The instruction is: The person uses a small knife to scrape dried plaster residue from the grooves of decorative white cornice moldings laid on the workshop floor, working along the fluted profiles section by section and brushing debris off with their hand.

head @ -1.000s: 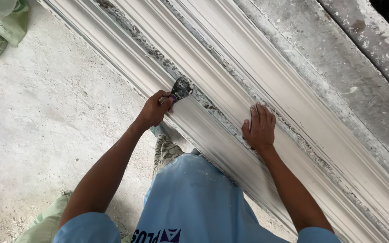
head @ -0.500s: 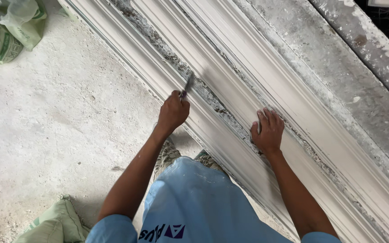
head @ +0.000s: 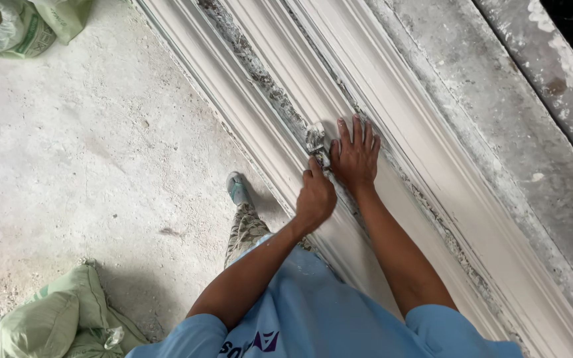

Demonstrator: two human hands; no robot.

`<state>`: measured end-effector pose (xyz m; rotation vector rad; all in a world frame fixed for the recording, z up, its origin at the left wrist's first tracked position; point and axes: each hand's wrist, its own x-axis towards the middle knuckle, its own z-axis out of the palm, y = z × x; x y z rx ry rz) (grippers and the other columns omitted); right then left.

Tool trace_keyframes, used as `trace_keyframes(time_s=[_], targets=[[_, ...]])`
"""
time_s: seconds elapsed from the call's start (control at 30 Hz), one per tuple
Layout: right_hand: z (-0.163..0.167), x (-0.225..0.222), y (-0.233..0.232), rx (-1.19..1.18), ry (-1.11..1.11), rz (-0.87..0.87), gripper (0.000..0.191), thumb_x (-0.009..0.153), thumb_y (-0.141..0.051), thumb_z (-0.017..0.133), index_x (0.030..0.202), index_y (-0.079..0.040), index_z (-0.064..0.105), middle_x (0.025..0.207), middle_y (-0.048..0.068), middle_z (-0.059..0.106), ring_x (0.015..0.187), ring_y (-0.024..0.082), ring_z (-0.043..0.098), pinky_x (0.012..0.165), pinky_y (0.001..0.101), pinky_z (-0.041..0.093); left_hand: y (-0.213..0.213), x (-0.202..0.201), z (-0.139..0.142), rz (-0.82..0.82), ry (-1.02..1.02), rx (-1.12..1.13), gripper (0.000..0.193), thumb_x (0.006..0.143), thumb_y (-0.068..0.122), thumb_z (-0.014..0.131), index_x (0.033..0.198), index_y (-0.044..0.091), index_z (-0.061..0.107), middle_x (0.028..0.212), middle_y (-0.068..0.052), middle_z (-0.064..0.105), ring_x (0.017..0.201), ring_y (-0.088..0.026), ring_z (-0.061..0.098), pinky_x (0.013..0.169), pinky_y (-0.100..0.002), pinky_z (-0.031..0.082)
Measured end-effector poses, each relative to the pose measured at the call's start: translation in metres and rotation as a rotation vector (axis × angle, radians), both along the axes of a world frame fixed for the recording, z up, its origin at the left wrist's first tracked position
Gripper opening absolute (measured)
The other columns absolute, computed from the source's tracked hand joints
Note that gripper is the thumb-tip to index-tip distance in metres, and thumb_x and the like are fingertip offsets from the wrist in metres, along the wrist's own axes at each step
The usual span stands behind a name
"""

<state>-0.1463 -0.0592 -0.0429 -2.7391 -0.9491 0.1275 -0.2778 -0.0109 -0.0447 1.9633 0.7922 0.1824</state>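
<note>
A long white plaster moulding (head: pixel 426 152) with ridges and grooves runs diagonally from top left to bottom right. My left hand (head: pixel 315 197) is shut on a small plaster-caked scraper (head: pixel 317 142), whose blade rests in a rough grey groove of the moulding. My right hand (head: pixel 355 157) lies flat on the moulding just to the right of the blade, fingers spread, almost touching the tool.
A dusty concrete floor (head: pixel 87 159) lies left of the moulding. Green sacks sit at the top left (head: pixel 21 26) and the bottom left (head: pixel 54 318). My foot in a light shoe (head: pixel 237 187) stands beside the moulding. A rough grey slab (head: pixel 499 113) borders the moulding on the right.
Both hands have come together along the moulding: the left hand with the scraper and the right hand now sit side by side, where earlier they were well apart.
</note>
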Motion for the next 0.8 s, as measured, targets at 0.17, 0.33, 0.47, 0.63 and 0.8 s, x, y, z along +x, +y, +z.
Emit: trace_keyframes(time_s=[0.17,0.33,0.47,0.63,0.8], targets=[[-0.004,-0.005,-0.005,0.016,-0.003,0.006,0.057,0.105,-0.037,0.045,0.159,-0.02,0.041,0.167,0.017,0.03,0.154,0.045,0.023,0.12,0.068,0.017,0.072,0.028,-0.01,0.103,-0.077,0.218,0.058,0.102,0.015,0.047,0.15,-0.012,0.026,0.104,-0.041,0.06,0.073,-0.051,0.069,0.055,-0.055,0.06],[-0.011,-0.002,-0.004,0.012,-0.045,0.015,0.057,0.105,-0.038,0.045,0.159,-0.019,0.042,0.168,0.017,0.029,0.153,0.045,0.024,0.119,0.0687,0.018,0.019,0.008,-0.016,0.006,-0.06,0.314,0.057,0.111,0.016,0.043,0.154,-0.016,0.023,0.106,-0.043,0.059,0.076,-0.05,0.069,0.061,-0.055,0.06],[-0.011,-0.003,-0.003,0.008,-0.053,0.02,0.058,0.104,-0.039,0.044,0.158,-0.018,0.043,0.166,0.019,0.029,0.151,0.046,0.024,0.117,0.0684,0.017,0.094,0.047,0.004,0.063,-0.004,0.233,0.055,0.107,0.016,0.041,0.155,-0.007,0.028,0.093,-0.029,0.069,0.059,-0.033,0.067,0.046,-0.043,0.058],[-0.009,-0.003,-0.002,0.007,-0.034,0.011,0.056,0.107,-0.039,0.042,0.159,-0.018,0.044,0.167,0.017,0.03,0.153,0.046,0.024,0.12,0.067,0.017,0.161,0.063,0.025,0.032,0.115,0.094,0.057,0.104,0.013,0.044,0.151,-0.013,0.027,0.076,-0.016,0.069,0.049,-0.02,0.06,0.041,-0.037,0.052],[-0.011,-0.001,-0.001,0.01,-0.075,0.025,0.057,0.104,-0.038,0.044,0.157,-0.015,0.045,0.165,0.021,0.033,0.15,0.047,0.027,0.117,0.0681,0.018,0.113,0.046,0.021,0.019,0.009,0.198,0.064,0.101,0.011,0.044,0.155,-0.01,0.018,0.068,-0.014,0.065,0.051,-0.022,0.057,0.044,-0.035,0.051]])
